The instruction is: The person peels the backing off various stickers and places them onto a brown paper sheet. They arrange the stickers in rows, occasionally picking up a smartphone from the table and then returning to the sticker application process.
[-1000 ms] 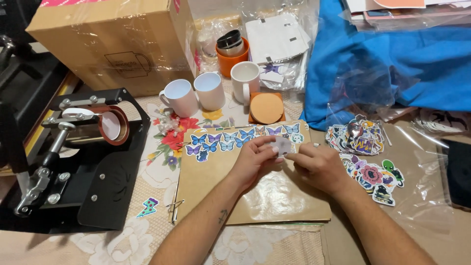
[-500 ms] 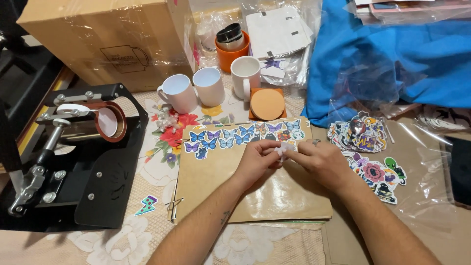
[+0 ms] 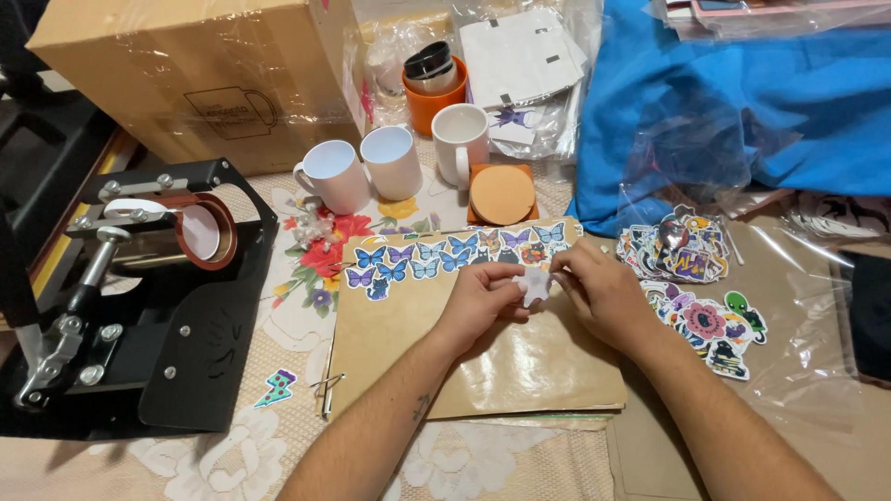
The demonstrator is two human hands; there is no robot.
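Note:
Both hands meet over a brown kraft notebook cover [image 3: 483, 371]. My left hand [image 3: 478, 301] and my right hand [image 3: 603, 292] pinch a small white flower-shaped sticker [image 3: 534, 285] between their fingertips. Its pale back faces me. A row of blue and purple butterfly stickers [image 3: 436, 255] runs along the cover's top edge, just beyond the fingers. A pile of colourful loose stickers [image 3: 682, 246] lies to the right of my right hand, with more flower and alien stickers [image 3: 719, 325] below it.
Three white mugs [image 3: 390, 162] and a stack of round cork coasters [image 3: 501, 193] stand behind the notebook. A black mug heat press [image 3: 139, 288] fills the left side. A cardboard box [image 3: 204, 74], an orange cup [image 3: 432, 93] and blue cloth [image 3: 742, 102] sit at the back.
The hands have shifted slightly while working the white sticker between the fingertips. The view has moved a little; nothing else has changed place.

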